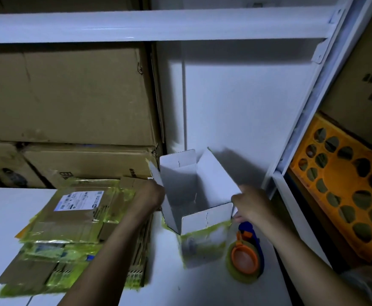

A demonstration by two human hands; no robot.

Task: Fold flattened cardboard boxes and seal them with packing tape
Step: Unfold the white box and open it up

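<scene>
We note a white table (14,217) under storage shelving (158,25). The open-topped white box (180,188) stands beside the tape dispenser (245,259). The right hand (250,203) pinches its right flap (216,180). The left hand (150,193) meets the opposite side, grip indeterminable. We judge it light, thin and crushable: hold at creases.

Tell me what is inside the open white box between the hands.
Inside the white box only bare white walls show, no contents. Its floor is hidden behind the near flap and shadow.
</scene>
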